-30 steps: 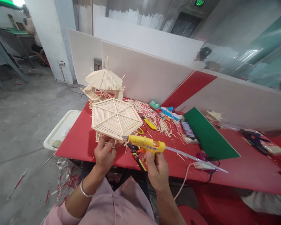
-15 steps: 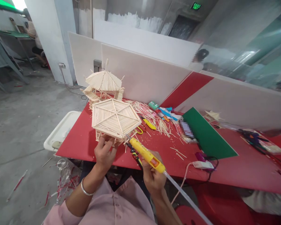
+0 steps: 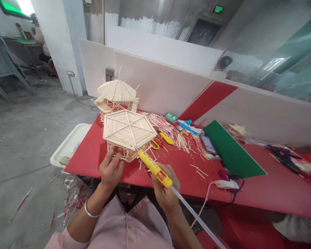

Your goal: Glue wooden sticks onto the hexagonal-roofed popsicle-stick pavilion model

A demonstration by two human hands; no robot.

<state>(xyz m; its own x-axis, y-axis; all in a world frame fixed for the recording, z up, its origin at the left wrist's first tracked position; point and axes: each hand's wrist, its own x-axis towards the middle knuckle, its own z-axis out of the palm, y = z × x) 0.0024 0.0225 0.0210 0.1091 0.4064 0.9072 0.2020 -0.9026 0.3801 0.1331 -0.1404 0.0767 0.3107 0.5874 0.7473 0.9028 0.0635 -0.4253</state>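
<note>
A pavilion model (image 3: 129,131) of pale thin sticks, with a six-sided ribbed roof, stands at the red table's near left. My left hand (image 3: 111,169) has its fingertips round the lower stickwork at its front left, some of them hidden under the roof. Wrapped in my right hand (image 3: 167,193) is a yellow hot glue gun (image 3: 153,166), its metal nozzle at the roof's front edge. A long clear glue stick (image 3: 194,214) runs out of the gun's back. Behind stands a taller stick pavilion (image 3: 118,91) with a pointed roof.
Loose sticks (image 3: 180,140), a yellow utility knife (image 3: 166,137) and yellow-handled scissors (image 3: 154,144) lie right of the model. Farther right are a green board (image 3: 233,152) and a white plug block (image 3: 226,184) with cords. White panels (image 3: 158,79) border the table's back.
The glue gun and my right hand have moved left, bringing the nozzle from the roof's front corner along its front edge. My left hand has shifted slightly left and down on the model.
</note>
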